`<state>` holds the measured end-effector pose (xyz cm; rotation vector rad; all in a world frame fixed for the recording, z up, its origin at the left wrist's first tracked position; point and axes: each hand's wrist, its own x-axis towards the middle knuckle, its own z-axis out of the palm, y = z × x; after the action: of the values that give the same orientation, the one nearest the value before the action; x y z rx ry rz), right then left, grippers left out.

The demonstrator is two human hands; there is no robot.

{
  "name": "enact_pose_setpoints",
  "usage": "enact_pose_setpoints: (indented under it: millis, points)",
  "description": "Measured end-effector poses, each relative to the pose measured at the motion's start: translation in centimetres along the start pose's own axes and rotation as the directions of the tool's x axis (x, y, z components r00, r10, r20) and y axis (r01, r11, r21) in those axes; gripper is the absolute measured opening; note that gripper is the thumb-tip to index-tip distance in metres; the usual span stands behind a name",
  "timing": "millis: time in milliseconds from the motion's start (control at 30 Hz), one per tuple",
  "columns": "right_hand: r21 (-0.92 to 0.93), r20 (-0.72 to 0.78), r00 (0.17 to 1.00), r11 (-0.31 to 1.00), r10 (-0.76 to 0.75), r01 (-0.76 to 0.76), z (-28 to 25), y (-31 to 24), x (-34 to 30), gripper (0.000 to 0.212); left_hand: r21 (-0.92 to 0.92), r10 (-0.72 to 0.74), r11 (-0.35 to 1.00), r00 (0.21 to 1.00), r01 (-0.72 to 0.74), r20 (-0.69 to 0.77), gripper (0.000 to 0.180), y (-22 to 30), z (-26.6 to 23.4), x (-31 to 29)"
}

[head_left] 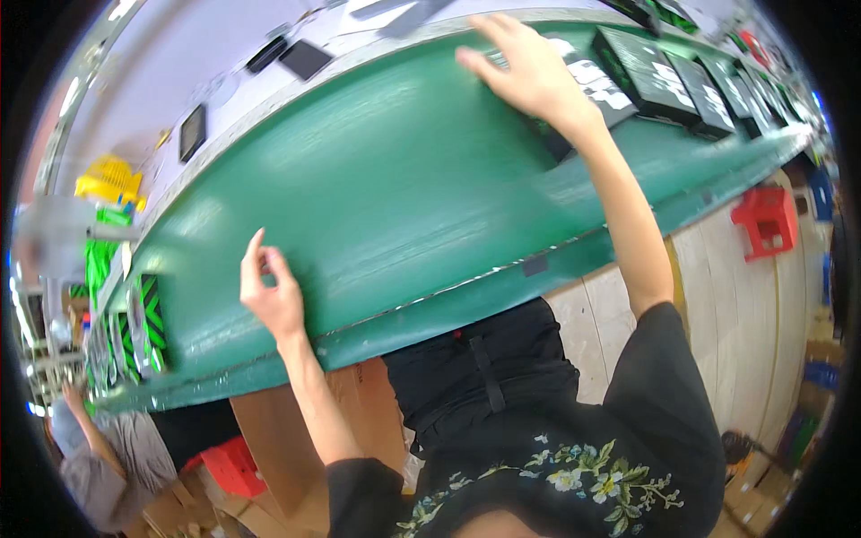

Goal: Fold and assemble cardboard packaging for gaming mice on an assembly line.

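My left hand [272,291] hovers over or rests on the left part of the green belt [377,188]; I cannot tell which. Its fingers are loosely bent, with a small gap between thumb and forefinger, and nothing shows in them. Out at the far right, my right hand [529,76] is stretched open with fingers apart, slightly blurred. It is above or at the left side of a black box [614,109] with white labels, part of which the hand and wrist hide. A larger black box [641,73] stands just right of that one.
Several more black boxes line the belt's right end, including a narrow one [701,94]. Green-and-black packages [151,323] stand at its left end, near a co-worker's sleeve [148,453]. A dark phone-like device [193,133] lies on the far ledge. Red stools [767,222] and a cardboard box [282,448] are below.
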<state>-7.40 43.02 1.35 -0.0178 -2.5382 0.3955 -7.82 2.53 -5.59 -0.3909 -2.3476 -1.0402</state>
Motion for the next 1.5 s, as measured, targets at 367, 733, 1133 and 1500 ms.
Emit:
enact_pose_setpoints:
  millis: [367,733,1133,1500]
  points:
    - [-0.179,-0.089,0.99,0.976,0.108,-0.123,3.3,3.8,-3.6,0.043,0.04,0.057,0.997,0.997,-0.059,0.046,0.021,0.7,0.5,-0.4]
    - [-0.608,0.082,0.964,0.779,0.255,-0.154,1.6,9.4,-10.6,0.064,-0.063,0.011,0.998,0.999,-0.008,0.041,0.02,0.3,0.7,-1.0]
    - [0.796,0.243,0.969,0.58,-0.044,-0.174,-1.4,-5.7,-4.1,0.037,0.835,0.131,0.539,0.99,-0.113,0.049,0.073,-13.5,-15.2,2.6]
    - [0.478,0.373,0.786,-0.625,-0.493,-0.618,5.4,-9.4,-7.2,0.023,0.946,-0.005,0.325,1.0,0.006,-0.005,0.032,-25.2,-24.6,2.5]
